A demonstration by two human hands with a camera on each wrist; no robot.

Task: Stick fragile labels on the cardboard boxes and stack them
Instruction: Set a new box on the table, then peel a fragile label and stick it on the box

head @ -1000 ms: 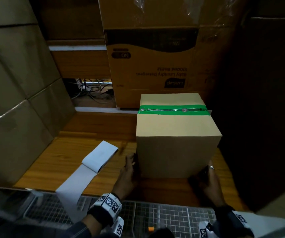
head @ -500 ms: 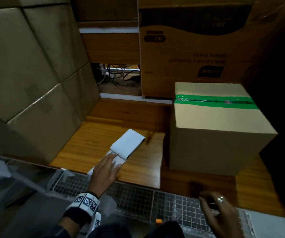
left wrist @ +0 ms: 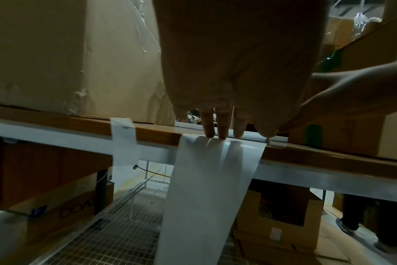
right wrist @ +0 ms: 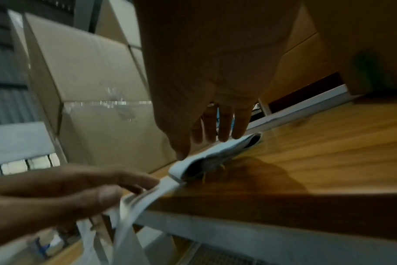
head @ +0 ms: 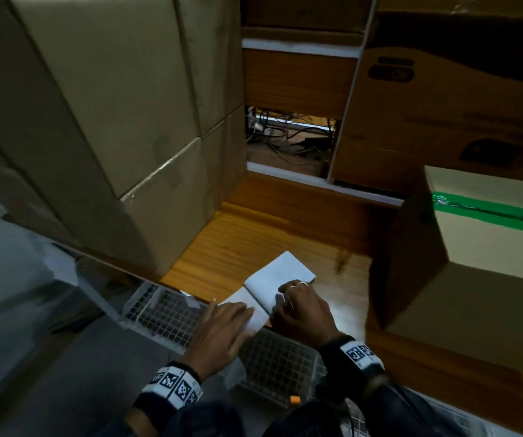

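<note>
Head view: right hand newly on label strip

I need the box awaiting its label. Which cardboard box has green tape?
The small box at the right, standing alone on the wooden shelf; the stacked boxes left show none.

The head camera looks steeply down from above at the desk, with both hands low in frame. The left wrist camera sits below the desk's front edge, facing forward along the left hand, very near. The right wrist camera faces along the right hand, tilted. All three views share the white label strip at the desk edge.
</note>
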